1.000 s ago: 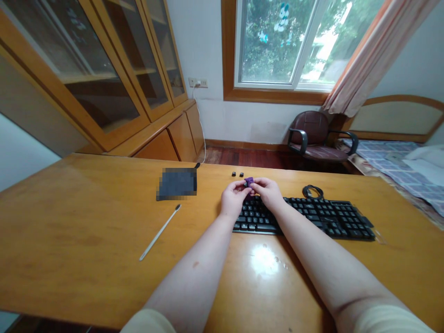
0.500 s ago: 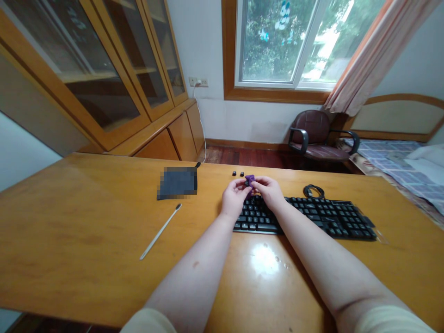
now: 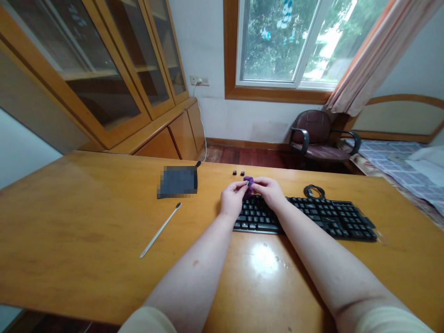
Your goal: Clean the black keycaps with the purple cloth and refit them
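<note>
Both hands meet above the left part of a black keyboard (image 3: 322, 215). My right hand (image 3: 271, 192) is closed on a small purple cloth (image 3: 248, 190), pinching it between thumb and fingers. My left hand (image 3: 232, 199) is closed too, its fingertips against the cloth around a small dark piece that looks like a keycap, mostly covered by cloth and fingers. Just beyond the hands, two loose black keycaps (image 3: 238, 173) lie on the wooden table (image 3: 86, 222).
A white-handled brush (image 3: 160, 231) with a dark head lies to the left. Behind it is a dark pouch (image 3: 177, 181), partly blurred out. A coiled black cable (image 3: 314, 191) rests behind the keyboard. An armchair (image 3: 312, 134) stands past the table's far edge.
The fingers have shifted slightly, and the purple cloth now wraps differently around the small piece. Both forearms stay nearly where they were.
</note>
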{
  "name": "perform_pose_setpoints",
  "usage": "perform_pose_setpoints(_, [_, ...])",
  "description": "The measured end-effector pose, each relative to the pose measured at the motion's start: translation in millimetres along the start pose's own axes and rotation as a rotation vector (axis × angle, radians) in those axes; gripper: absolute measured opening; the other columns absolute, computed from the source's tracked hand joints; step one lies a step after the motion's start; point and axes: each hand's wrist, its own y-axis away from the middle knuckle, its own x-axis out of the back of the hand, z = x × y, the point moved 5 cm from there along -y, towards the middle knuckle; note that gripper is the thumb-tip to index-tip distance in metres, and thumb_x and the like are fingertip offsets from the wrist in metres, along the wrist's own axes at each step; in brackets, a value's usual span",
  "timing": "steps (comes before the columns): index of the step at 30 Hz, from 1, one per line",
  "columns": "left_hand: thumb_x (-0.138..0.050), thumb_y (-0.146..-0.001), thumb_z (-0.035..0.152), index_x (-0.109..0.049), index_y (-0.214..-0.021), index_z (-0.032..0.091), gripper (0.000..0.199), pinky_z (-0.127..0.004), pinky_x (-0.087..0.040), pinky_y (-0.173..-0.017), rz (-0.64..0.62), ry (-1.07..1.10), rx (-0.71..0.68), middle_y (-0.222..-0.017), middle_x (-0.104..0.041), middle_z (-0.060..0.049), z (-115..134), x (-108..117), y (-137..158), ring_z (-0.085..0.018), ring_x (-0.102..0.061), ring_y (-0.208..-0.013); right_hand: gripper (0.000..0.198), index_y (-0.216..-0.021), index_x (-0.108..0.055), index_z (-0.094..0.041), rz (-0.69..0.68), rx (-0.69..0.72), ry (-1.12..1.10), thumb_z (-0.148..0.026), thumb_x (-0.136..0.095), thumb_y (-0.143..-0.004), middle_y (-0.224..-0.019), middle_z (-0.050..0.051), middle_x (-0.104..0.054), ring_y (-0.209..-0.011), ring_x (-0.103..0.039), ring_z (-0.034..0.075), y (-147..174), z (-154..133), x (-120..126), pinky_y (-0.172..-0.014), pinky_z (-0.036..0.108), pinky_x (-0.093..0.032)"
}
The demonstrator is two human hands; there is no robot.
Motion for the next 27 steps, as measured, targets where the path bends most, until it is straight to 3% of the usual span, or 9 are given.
perform_pose_setpoints(4, [-0.068, -0.067, 0.022, -0.069, -0.083, 0.013, 0.019, -0.034, -0.053, -0.079, 0.009, 0.009, 0.025, -0.083, -0.071, -0.006, -1, -1, 0, -0.016, -0.066, -0.075, 0.026, -0.073, -0.069, -0.016, 0.049, 0.014, -0.020, -0.037, -0.074, -0.059, -0.056, -0.001, -0.062, -0.051, -0.054, 0.010, -1, 1, 2, -0.055, 0.027, -0.050])
perform_pose_setpoints(10, [-0.066, -0.069, 0.022, -0.068, -0.088, 0.013, 0.021, -0.034, -0.054, -0.078, 0.004, 0.026, 0.022, -0.085, -0.071, -0.007, -1, -1, 0, -0.016, -0.066, -0.075, 0.031, -0.083, -0.068, -0.018, 0.003, -0.005, -0.032, -0.037, -0.074, -0.060, -0.067, 0.000, -0.067, -0.055, -0.059, 0.012, -2, 8, -1, -0.059, 0.028, -0.052])
perform_pose_setpoints(18, [-0.066, -0.069, 0.018, -0.068, -0.091, 0.013, 0.023, -0.034, -0.054, -0.080, -0.023, 0.029, 0.047, -0.089, -0.071, -0.008, -2, -3, 1, -0.017, -0.067, -0.079, 0.027, -0.074, -0.068, -0.016, 0.054, -0.004, -0.054, -0.038, -0.073, -0.060, -0.055, -0.002, -0.062, -0.049, -0.055, 0.010, -3, 5, 2, -0.056, 0.027, -0.050])
perform_pose_setpoints(27, [-0.065, -0.069, 0.014, -0.063, -0.094, 0.014, 0.026, -0.032, -0.052, -0.084, -0.067, 0.097, 0.026, -0.093, -0.069, -0.007, 0, -7, 0, -0.015, -0.065, -0.086, 0.027, -0.078, -0.066, -0.017, 0.026, -0.036, -0.150, -0.037, -0.073, -0.061, -0.062, 0.000, -0.064, -0.052, -0.057, 0.011, -4, 11, 1, -0.056, 0.027, -0.050])
